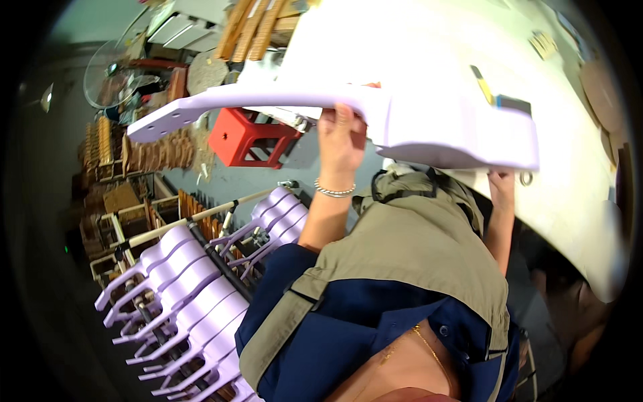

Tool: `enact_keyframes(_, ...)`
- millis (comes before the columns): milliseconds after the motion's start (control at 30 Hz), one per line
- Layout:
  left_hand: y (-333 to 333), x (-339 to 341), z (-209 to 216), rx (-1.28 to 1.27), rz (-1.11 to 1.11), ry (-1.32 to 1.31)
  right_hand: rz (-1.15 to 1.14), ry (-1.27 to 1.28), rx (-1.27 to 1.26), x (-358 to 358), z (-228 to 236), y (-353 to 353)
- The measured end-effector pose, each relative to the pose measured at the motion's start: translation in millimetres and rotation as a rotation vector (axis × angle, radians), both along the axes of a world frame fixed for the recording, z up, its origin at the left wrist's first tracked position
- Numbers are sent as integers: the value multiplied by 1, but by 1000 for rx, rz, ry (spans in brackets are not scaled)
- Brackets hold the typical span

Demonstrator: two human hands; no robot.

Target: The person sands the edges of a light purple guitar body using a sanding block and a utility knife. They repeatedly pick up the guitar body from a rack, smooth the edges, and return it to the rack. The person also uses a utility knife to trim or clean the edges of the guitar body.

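A lilac guitar (429, 130), without strings, is held up sideways in front of me, edge toward me. Its headstock, with several small holes, points left. My left hand (343, 137) is closed around the neck close to where it meets the body. At the far right end of the body, my right hand (501, 184) grips the lower edge, its fingers partly hidden behind the guitar. The body is over the near edge of a white worktable (395, 40); whether it touches the top I cannot tell.
A yellow and black knife (481, 84) and a dark blue block (514, 104) lie on the table behind the guitar. Beyond the neck stands a red stool (238, 137). Several lilac guitars (201, 288) hang on a rack at lower left. Wooden pieces (251, 30) stick out at the far left.
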State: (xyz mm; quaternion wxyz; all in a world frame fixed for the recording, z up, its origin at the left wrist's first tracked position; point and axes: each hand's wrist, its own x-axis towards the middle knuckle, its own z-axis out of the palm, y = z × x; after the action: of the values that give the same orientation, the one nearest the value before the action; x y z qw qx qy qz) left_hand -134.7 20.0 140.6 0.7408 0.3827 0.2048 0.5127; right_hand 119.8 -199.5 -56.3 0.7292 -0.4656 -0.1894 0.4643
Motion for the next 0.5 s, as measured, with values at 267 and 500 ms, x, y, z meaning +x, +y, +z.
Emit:
enact_keyframes(267, -3, 9, 4, 101, -197, -38, -15, 48, -84, -5, 25, 6)
enact_keyframes(500, -1, 17, 10, 199, -148, 122, -109, 437, 70, -11, 64, 13)
